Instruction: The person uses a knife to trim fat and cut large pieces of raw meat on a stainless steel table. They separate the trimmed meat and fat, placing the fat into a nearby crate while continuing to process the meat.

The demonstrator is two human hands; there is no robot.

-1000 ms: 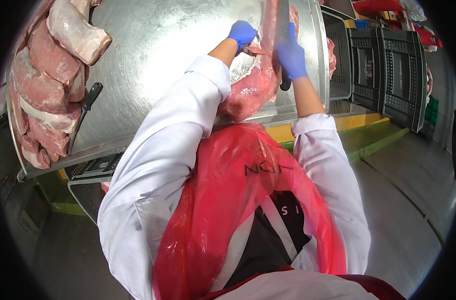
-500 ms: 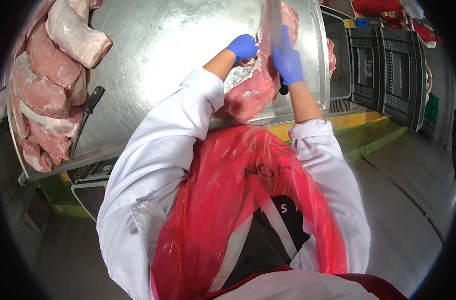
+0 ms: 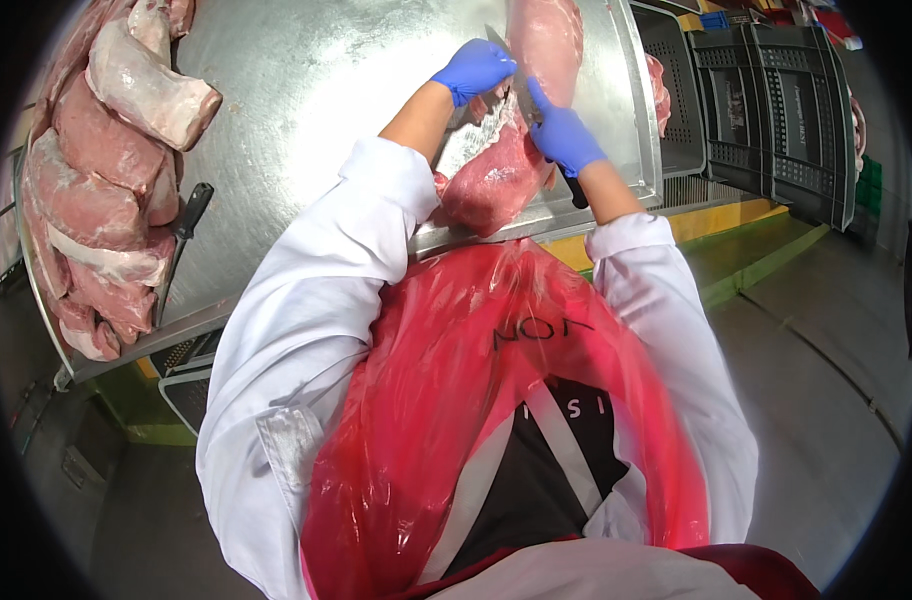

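Steel table (image 3: 266, 200) bearing meat (image 3: 501, 185), grey crates (image 3: 811, 110) alongside, grey floor (image 3: 786, 420)

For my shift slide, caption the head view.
Left hand grips raw meat on a metal table; right hand holds a black-handled knife to it.

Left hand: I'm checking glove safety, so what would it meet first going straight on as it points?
Probably the knife blade, just ahead of the left hand, with the meat beyond; depth is unclear, so I can't tell the gap.
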